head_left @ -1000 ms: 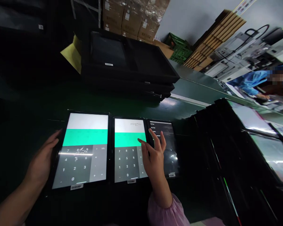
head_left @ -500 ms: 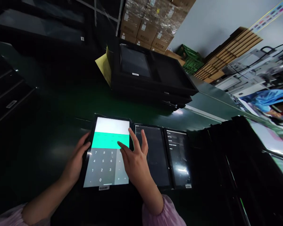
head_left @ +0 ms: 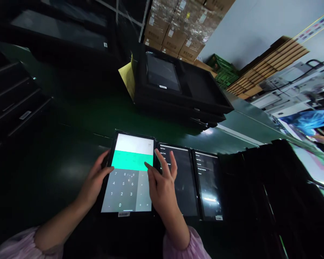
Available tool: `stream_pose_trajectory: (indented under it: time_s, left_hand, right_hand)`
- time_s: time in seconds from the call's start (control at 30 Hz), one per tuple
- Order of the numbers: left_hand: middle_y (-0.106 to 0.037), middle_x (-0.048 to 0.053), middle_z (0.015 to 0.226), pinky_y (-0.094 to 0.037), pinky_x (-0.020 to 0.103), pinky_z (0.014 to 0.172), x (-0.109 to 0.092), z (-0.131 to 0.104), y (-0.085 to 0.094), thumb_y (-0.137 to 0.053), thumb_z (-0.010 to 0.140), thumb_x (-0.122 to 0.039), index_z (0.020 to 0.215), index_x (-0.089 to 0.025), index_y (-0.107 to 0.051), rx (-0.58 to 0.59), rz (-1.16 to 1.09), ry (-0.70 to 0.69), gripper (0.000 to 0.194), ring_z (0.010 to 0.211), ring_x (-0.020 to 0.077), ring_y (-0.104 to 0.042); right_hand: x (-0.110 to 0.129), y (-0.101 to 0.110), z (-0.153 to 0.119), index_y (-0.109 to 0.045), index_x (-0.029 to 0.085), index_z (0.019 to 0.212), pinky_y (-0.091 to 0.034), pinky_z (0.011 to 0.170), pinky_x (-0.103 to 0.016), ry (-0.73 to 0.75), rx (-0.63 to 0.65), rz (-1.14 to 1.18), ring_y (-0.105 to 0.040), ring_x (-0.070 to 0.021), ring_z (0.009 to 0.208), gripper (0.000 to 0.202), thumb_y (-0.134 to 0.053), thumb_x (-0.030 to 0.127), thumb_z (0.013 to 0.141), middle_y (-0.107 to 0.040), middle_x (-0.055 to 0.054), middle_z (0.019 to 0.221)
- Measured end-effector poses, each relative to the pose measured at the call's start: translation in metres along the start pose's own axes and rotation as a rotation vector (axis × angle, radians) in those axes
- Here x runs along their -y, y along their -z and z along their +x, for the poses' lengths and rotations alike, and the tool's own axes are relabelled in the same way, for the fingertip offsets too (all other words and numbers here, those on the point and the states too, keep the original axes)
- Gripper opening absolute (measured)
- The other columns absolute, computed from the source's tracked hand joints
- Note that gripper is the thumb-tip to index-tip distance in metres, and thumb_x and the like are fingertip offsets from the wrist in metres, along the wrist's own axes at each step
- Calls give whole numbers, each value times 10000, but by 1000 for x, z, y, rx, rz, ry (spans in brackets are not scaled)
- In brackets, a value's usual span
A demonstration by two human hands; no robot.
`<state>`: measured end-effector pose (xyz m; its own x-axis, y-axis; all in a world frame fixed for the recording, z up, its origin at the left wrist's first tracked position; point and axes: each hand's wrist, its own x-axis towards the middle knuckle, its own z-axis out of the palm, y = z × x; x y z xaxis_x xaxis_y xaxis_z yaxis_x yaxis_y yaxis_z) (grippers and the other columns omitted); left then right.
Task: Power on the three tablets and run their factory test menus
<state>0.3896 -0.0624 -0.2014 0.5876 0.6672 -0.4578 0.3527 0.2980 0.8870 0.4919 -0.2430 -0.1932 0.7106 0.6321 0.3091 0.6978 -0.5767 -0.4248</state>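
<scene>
1. Nearest to the camera, two forearms in pink sleeves come in from the bottom edge, over the near edge of the dark green tabletop (head_left: 78,118).
2. The left hand (head_left: 93,181) lies on the left edge of the lit tablet (head_left: 129,174). The fingers are loosely curved against its frame and steady it; they do not close around it.
3. The right hand (head_left: 160,181) is open with the fingers spread. It hovers over the right edge of the lit tablet and the seam to the middle tablet (head_left: 179,180). If a fingertip really touches the glass, I cannot tell.
4. The lit tablet lies flat near the near edge of the tabletop and shows a calculator with a white field, a green band and grey number keys.
5. The middle tablet and the right tablet (head_left: 207,185) lie just beside it in one row. Both are dark, with short lines of white menu text.
6. To tap well, I think one fingertip should come down straight on the wanted key while the other fingers stay lifted, because the neighbouring screen is very close. The left hand should hold the frame only, not the glass.
7. Farther back, stacked black trays (head_left: 178,90) stand on the tabletop, one with a dark tablet inside.
8. Behind them are cardboard boxes (head_left: 175,32).
</scene>
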Motion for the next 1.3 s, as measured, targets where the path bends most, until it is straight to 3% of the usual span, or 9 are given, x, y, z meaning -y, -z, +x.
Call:
stream_pose_trajectory:
  time_s: [0.17, 0.3, 0.43, 0.57, 0.7, 0.8, 0.97, 1.17, 1.3]
  left_hand:
    - [-681, 61, 1365, -549, 450, 1017, 4, 0, 2, -686, 764, -388, 1441, -266, -566, 62, -41, -1, 698, 1274, 354, -611]
    - [-631, 59, 1440, -549, 428, 1012, 4, 0, 3, -672, 768, -364, 1478, -266, -513, 97, -31, -28, 734, 1300, 346, -595]
    - [-593, 64, 1486, -562, 429, 993, 1, -2, 2, -702, 752, -371, 1470, -270, -519, 110, -18, -27, 748, 1385, 369, -519]
    - [-639, 80, 1425, -567, 481, 980, 0, -2, 2, -720, 741, -359, 1486, -285, -500, 98, 31, -32, 780, 1287, 381, -604]
    - [-697, 81, 1335, -579, 445, 956, 3, 2, 4, -713, 738, -344, 1499, -268, -476, 155, -8, -1, 801, 1197, 351, -666]
    - [-707, 74, 1318, -589, 423, 927, 6, 4, 5, -703, 750, -372, 1495, -262, -481, 161, -84, 9, 784, 1152, 335, -687]
    - [-718, 73, 1296, -599, 414, 883, 3, 2, 5, -677, 790, -405, 1522, -255, -448, 147, -61, 38, 781, 1091, 324, -711]
    - [-735, 70, 1251, -588, 435, 927, 1, 2, 6, -653, 786, -404, 1469, -249, -520, 134, -37, 7, 713, 1111, 331, -703]
    - [-744, 71, 1228, -580, 463, 951, 1, 3, 5, -681, 758, -408, 1423, -246, -570, 101, -45, -1, 693, 1090, 341, -705]
  right_hand:
    - [6, 6, -5, -778, 218, 1120, -438, 1113, -696, 25, -11, 60, -100, -394, 1571, 337, -448, 205, 1048, -454, -68, 1586]
    - [23, 4, -9, -740, 301, 1227, -410, 1134, -707, 176, 119, 84, -43, -405, 1578, 339, -491, 195, 1022, -366, -15, 1642]
    - [30, 1, -11, -725, 318, 1249, -393, 1129, -733, 191, 179, 62, -23, -433, 1574, 330, -518, 210, 1016, -315, -5, 1668]
    - [18, 3, -8, -767, 261, 1154, -457, 1112, -659, 97, 37, 94, -144, -383, 1565, 326, -470, 199, 1036, -447, -44, 1592]
    - [1, 4, -5, -794, 227, 1064, -469, 1095, -661, -54, -100, 91, -202, -377, 1546, 338, -457, 249, 1055, -499, -80, 1546]
    - [-3, 1, -4, -788, 210, 1098, -449, 1102, -688, -74, -69, 55, -153, -401, 1556, 350, -445, 269, 1061, -453, -94, 1580]
    - [3, -3, -4, -732, 266, 1251, -316, 1133, -789, 41, 19, -10, -8, -433, 1573, 349, -439, 253, 1063, -327, -63, 1660]
    - [-3, -1, -3, -766, 213, 1144, -306, 1131, -794, -44, -60, -15, -79, -428, 1568, 366, -411, 240, 1064, -424, -88, 1602]
    - [-4, -1, -2, -747, 245, 1218, -303, 1142, -782, 29, -1, -4, -24, -416, 1574, 352, -431, 243, 1063, -374, -67, 1637]
